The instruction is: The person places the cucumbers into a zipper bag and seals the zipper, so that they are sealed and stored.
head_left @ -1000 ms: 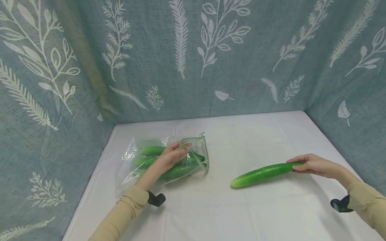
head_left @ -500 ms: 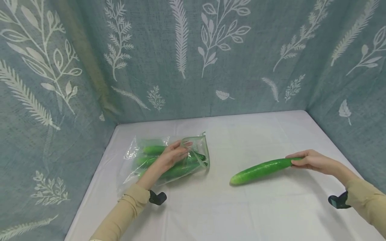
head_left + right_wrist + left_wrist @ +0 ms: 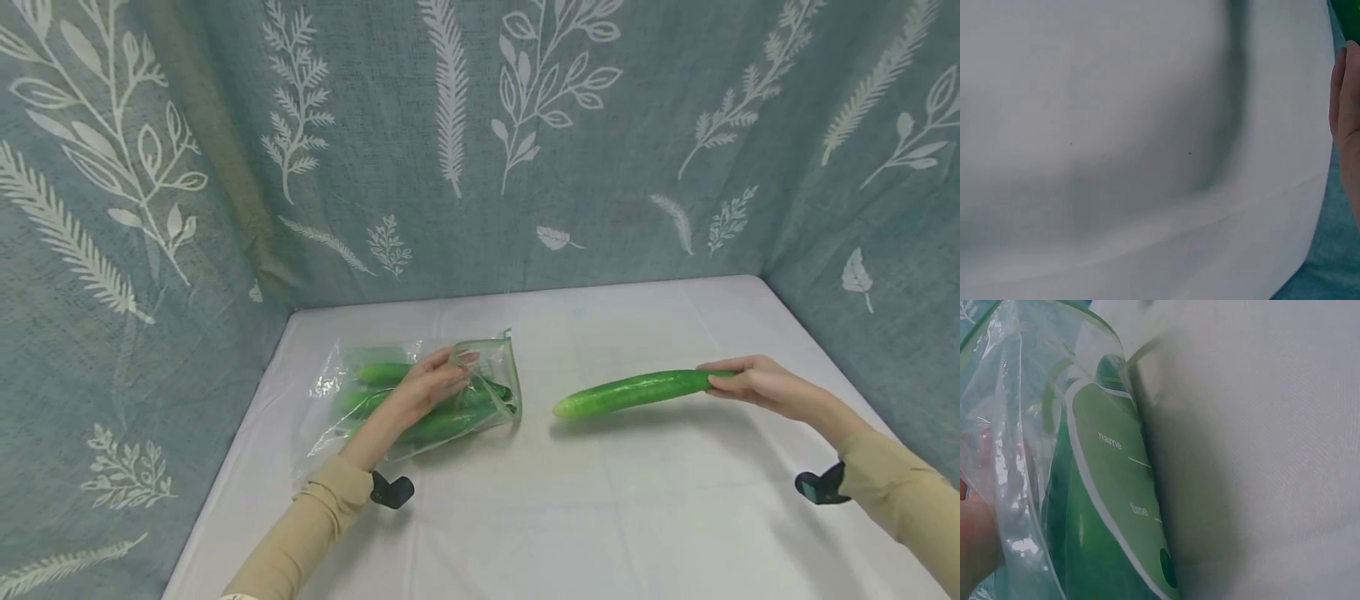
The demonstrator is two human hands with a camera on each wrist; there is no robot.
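Note:
In the head view, a long green cucumber [image 3: 637, 392] is held just above the table, its pale end pointing left. My right hand [image 3: 757, 385] grips its darker end. To the left lies a clear plastic zip bag [image 3: 318, 442] with several cucumbers inside. My left hand [image 3: 431, 387] holds the bag's upper layer near the mouth [image 3: 516, 379], which gapes to the right. Green label panels with "name" and "time" show on the bag [image 3: 1113, 469] in the left wrist view. The right wrist view catches only part of my right hand [image 3: 1349, 112] and a corner of the cucumber [image 3: 1349, 15].
A white cloth covers the table [image 3: 540, 533]. Blue-grey curtains [image 3: 480, 233] with leaf prints hang at the back and both sides. Black wrist cameras are strapped at the left wrist [image 3: 392, 492] and the right wrist [image 3: 821, 485].
My right hand has raised the cucumber off the table and carried it slightly left and away from me, toward the bag's mouth. My left hand and the bag stay nearly still.

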